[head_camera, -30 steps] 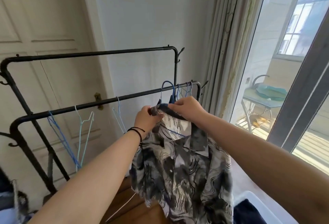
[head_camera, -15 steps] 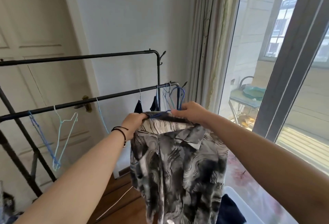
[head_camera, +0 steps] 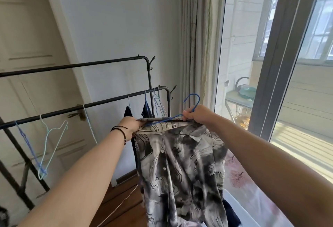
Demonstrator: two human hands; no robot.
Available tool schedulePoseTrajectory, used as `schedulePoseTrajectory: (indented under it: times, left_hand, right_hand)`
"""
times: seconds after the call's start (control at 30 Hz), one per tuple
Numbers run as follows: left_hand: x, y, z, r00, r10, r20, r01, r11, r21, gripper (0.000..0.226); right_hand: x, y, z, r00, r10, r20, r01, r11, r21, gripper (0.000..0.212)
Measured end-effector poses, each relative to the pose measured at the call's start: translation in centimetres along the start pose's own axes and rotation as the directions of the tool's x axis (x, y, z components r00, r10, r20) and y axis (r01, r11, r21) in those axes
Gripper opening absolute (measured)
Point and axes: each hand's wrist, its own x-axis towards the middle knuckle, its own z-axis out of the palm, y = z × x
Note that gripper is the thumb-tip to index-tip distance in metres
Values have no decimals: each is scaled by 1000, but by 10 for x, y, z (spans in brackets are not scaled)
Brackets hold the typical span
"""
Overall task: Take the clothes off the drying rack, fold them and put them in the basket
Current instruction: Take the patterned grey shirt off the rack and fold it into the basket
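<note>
1. Whereas half a second ago the blue wire hanger [head_camera: 191, 108] had its hook at the black metal drying rack [head_camera: 115, 100] rail, its hook now stands free in the air, right of the rail's end post; the view has also swung rightward.
2. Grey-and-black marbled button-up shirt [head_camera: 180, 169] hangs off the hanger, held in front of the rack, its hem dropping out of the lower frame edge.
3. Left hand [head_camera: 130, 125] grips the shirt's left shoulder, fingers curled into the fabric; black cords circle the wrist.
4. Right hand [head_camera: 197, 116] is closed round the hanger at the base of the hook, at the shirt's right shoulder.
5. Both forearms reach forward, the hands about level, the shirt's top edge taut between them.
6. White plastic basket [head_camera: 239, 207] sits low right, beside the shirt's hem, with a dark navy garment [head_camera: 231, 216] inside.
7. Empty pale-blue wire hangers [head_camera: 52, 144] and dark clothes [head_camera: 128, 113] hang on the front rail.
</note>
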Motion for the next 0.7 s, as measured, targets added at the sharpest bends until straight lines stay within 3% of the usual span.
schedulePoseTrajectory:
  times: [0.1, 0.3, 0.5, 0.7]
  left_hand:
    - [1, 1, 3, 998, -40, 38, 41, 999, -31, 43]
    - [-13, 7, 15, 987, -135, -84, 140, 988, 60, 22]
    - [-26, 12, 22, 983, -183, 30, 186, 970, -159, 3]
    - [-40, 7, 22, 937, -293, 192, 336, 908, -250, 26]
  right_hand:
    - [-4, 11, -7, 999, 28, -15, -28, 999, 40, 32]
    - [-10, 26, -13, 999, 46, -26, -43, 995, 91, 32]
    - [-10, 36, -29, 995, 89, -46, -79, 982, 173, 32]
    - [-16, 46, -37, 995, 76, 60, -90, 955, 284, 28]
